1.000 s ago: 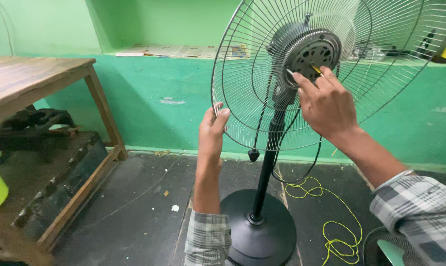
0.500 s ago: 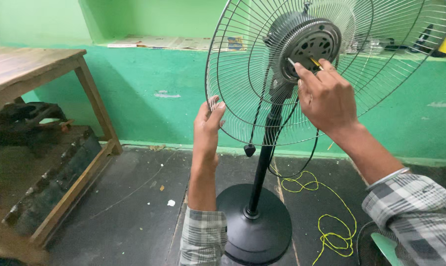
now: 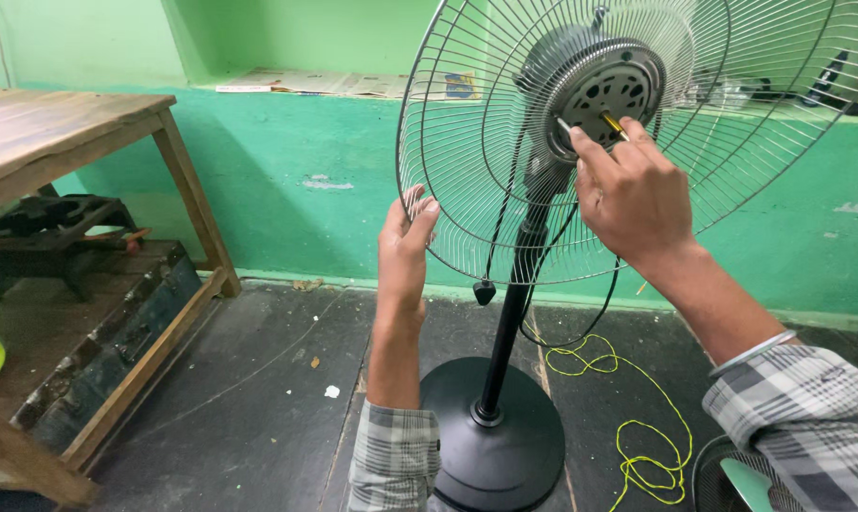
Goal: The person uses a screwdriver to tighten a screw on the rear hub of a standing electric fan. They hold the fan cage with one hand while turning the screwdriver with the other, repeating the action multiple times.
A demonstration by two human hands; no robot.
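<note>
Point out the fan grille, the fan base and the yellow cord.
fan grille (image 3: 467, 161), head view, on the wire ribs left of the motor.
fan base (image 3: 505, 455), head view, on the round black foot.
yellow cord (image 3: 652, 417), head view, on the loose stretch lying on the floor.

I look down at a pedestal fan on a round black base, standing on a dark floor before a green wall. My left hand grips the left edge of the wire grille. My right hand holds a small screwdriver against the grey motor housing at the grille's centre. A wooden surface stands to the left. A yellow cord lies coiled on the floor beside the base.
</note>
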